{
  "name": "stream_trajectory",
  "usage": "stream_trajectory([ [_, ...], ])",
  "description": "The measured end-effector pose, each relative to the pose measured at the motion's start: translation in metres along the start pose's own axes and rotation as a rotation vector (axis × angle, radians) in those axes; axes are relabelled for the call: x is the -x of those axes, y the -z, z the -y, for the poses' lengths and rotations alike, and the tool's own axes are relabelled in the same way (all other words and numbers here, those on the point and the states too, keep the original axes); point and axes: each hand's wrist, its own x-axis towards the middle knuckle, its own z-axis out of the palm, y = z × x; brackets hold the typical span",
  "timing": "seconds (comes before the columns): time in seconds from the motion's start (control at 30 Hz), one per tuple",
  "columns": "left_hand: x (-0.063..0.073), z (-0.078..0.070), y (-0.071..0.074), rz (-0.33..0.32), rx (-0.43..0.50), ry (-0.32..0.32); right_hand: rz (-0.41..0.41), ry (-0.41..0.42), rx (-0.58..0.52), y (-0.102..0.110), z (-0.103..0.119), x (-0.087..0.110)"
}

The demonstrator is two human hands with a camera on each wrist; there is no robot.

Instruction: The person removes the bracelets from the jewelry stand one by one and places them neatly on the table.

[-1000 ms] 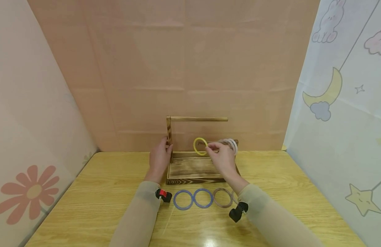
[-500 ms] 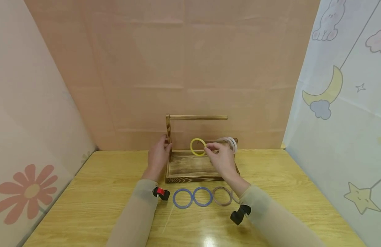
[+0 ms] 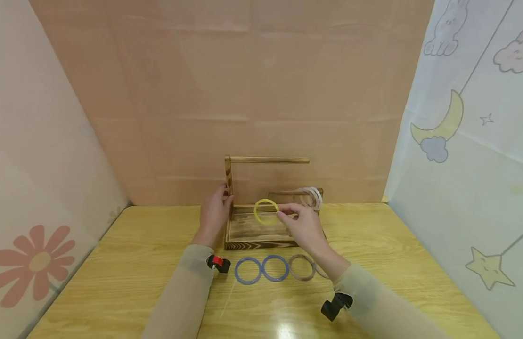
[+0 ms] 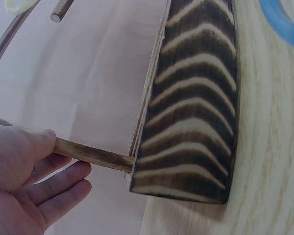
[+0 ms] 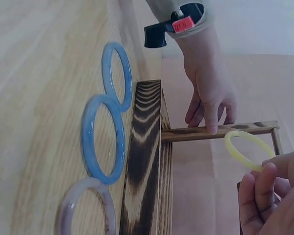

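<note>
My left hand grips the upright post of a wooden bracelet stand; in the left wrist view, thumb and fingers lie on either side of the post. Between thumb and fingertips, my right hand pinches a yellow bangle by its right side. The bangle is held above the stand's tray, below the upper bar and apart from it. That bar carries no bangle, and its right end is free. Several whitish bangles hang at the right end of the lower bar.
On the wooden table, in front of the stand's base, lies a row of bangles: two blue bangles, a brownish-purple bangle and another partly hidden by the right arm. A tan cloth backdrop rises behind the stand.
My right hand has lowered the yellow bangle and brought it slightly left. The left hand keeps its hold on the post. The head view has shifted a little.
</note>
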Motion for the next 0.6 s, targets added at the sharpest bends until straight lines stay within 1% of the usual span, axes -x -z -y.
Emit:
stream_trajectory([
  [0.1,0.001,-0.004,0.000,-0.003,-0.003,0.000,0.042,-0.022,-0.012,0.003,-0.002,0.007],
  [0.27,0.002,-0.005,-0.002,-0.013,-0.017,0.005,0.132,-0.037,-0.028,0.007,-0.006,0.017],
  [0.4,0.001,-0.007,-0.001,-0.016,-0.024,-0.011,0.194,-0.055,-0.030,0.008,-0.012,0.025],
  [0.6,-0.002,-0.004,-0.001,-0.008,-0.001,-0.023,0.288,-0.074,-0.051,0.008,-0.021,0.037],
])
